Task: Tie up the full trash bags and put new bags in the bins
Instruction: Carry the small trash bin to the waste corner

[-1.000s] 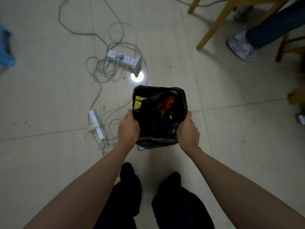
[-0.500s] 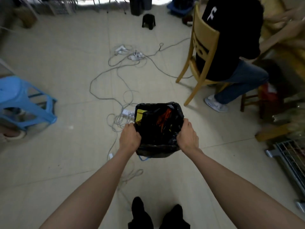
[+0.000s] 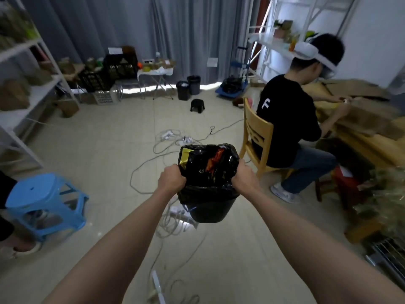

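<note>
A small black bin [image 3: 209, 210] hangs in the air in front of me, lined with a black trash bag [image 3: 208, 167] full of yellow and orange wrappers. My left hand [image 3: 172, 179] grips the bag-covered rim on the left side. My right hand [image 3: 244, 177] grips the rim on the right side. Both arms are stretched out forward. Two more black bins [image 3: 188, 86] stand far back by the grey curtain.
White cables and power strips [image 3: 173, 137] lie across the tiled floor below and beyond the bin. A blue stool [image 3: 41, 200] stands at left, a person on a wooden chair [image 3: 257, 137] sits at right. A small black stool [image 3: 197, 105] and shelves [image 3: 26, 84] stand farther back.
The bin has come up off the floor in both hands, and my view has tilted up from the floor to the room.
</note>
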Action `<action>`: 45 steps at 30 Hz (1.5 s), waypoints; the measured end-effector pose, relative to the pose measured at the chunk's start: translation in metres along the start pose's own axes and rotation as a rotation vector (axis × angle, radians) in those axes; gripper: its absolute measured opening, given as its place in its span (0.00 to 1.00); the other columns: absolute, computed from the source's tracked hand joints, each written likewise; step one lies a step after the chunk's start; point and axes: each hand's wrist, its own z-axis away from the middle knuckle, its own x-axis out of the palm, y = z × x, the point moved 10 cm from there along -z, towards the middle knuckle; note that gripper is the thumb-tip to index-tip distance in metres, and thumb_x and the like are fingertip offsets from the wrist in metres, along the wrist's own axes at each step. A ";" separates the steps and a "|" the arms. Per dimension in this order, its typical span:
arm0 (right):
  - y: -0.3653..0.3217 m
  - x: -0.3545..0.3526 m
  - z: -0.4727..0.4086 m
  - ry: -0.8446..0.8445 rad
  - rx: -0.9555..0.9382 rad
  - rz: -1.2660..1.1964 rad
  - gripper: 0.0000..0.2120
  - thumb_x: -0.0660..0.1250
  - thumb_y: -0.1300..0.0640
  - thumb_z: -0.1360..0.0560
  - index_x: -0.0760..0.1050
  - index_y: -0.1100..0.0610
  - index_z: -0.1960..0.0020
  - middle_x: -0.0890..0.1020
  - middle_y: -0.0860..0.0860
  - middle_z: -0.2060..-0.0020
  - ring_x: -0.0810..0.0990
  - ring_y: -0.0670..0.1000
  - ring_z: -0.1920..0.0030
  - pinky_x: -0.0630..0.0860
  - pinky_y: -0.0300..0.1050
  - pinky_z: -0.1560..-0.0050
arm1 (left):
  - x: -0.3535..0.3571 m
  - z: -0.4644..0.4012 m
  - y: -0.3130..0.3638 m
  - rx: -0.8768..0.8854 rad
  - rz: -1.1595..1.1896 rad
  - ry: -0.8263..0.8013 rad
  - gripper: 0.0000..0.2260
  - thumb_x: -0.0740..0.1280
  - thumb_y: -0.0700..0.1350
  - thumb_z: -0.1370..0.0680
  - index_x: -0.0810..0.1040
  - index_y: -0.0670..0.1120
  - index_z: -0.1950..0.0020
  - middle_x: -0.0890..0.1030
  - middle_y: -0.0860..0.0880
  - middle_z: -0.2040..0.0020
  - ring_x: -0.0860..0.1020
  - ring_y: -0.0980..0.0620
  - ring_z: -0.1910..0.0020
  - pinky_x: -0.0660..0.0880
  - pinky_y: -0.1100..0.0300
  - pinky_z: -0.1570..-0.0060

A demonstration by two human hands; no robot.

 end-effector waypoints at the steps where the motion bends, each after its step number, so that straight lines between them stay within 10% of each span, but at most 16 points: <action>1: -0.009 -0.009 -0.006 0.014 -0.006 -0.007 0.21 0.59 0.67 0.27 0.64 0.60 0.35 0.77 0.59 0.47 0.78 0.62 0.47 0.77 0.56 0.50 | -0.013 -0.006 0.005 0.009 -0.003 0.012 0.04 0.63 0.38 0.27 0.70 0.43 0.54 0.73 0.45 0.57 0.73 0.43 0.59 0.69 0.55 0.62; 28: -0.063 -0.132 -0.425 0.125 -0.238 -0.076 0.19 0.60 0.67 0.27 0.66 0.58 0.37 0.73 0.54 0.53 0.74 0.56 0.52 0.74 0.53 0.55 | -0.088 -0.353 0.194 -0.030 0.064 0.228 0.07 0.62 0.36 0.28 0.69 0.45 0.63 0.74 0.47 0.64 0.72 0.49 0.66 0.65 0.58 0.72; 45: -0.182 -0.071 -0.745 0.031 -0.322 -0.148 0.18 0.58 0.66 0.28 0.67 0.57 0.39 0.76 0.55 0.51 0.77 0.57 0.52 0.78 0.57 0.51 | -0.126 -0.678 0.187 -0.081 0.076 0.271 0.07 0.63 0.35 0.28 0.70 0.44 0.64 0.75 0.45 0.64 0.76 0.45 0.64 0.69 0.57 0.68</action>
